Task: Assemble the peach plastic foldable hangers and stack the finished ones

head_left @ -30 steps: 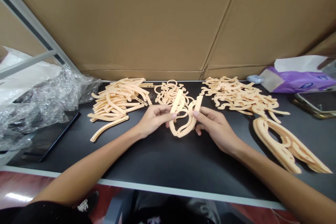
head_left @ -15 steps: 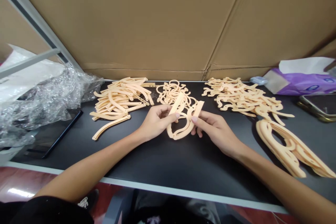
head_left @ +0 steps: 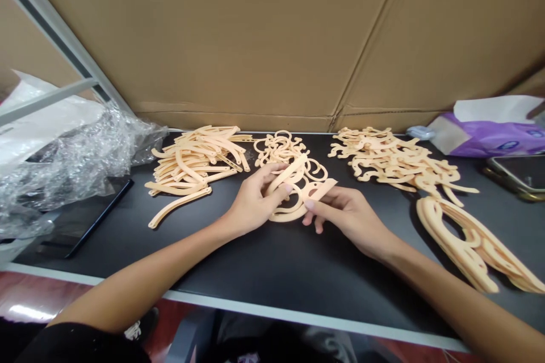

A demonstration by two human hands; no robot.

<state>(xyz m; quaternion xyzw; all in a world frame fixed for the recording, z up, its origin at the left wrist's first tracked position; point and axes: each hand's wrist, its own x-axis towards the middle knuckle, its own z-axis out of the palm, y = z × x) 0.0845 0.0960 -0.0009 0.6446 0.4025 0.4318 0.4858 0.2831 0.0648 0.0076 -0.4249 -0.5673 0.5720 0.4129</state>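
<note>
Pinching from both sides, the two hands share one beige hanger piece (head_left: 293,211) in the head view, just above the black tabletop (head_left: 272,266) and midway between its left and right ends. The left hand (head_left: 255,201) has its fingers curled together around the piece's farther arm, thumb on the near side, fingertips (head_left: 288,188) pressed on the strip. The right hand (head_left: 347,215) clamps the other arm between thumb and forefinger near its squared end, the remaining fingers tucked underneath.

The piece is two curved flat strips joined at a near-left bend. From there they fan open toward the far right, so its long axis runs near-left to far-right, tilted low and almost flat.

Just beyond the hands lies a heap of loose ring hooks (head_left: 279,147). Far left of it is a pile of curved arms (head_left: 193,159), and far right a pile of hook-shaped pieces (head_left: 394,161). A stack of assembled hangers (head_left: 468,241) lies near the right edge.

A purple tissue pack (head_left: 489,135) at the far right has white tissue standing out of its top, with a phone (head_left: 517,173) just near of it. A crumpled clear plastic bag (head_left: 63,161) sits at the left; its contents cannot be made out. A cardboard wall (head_left: 272,34) closes off the far side.
</note>
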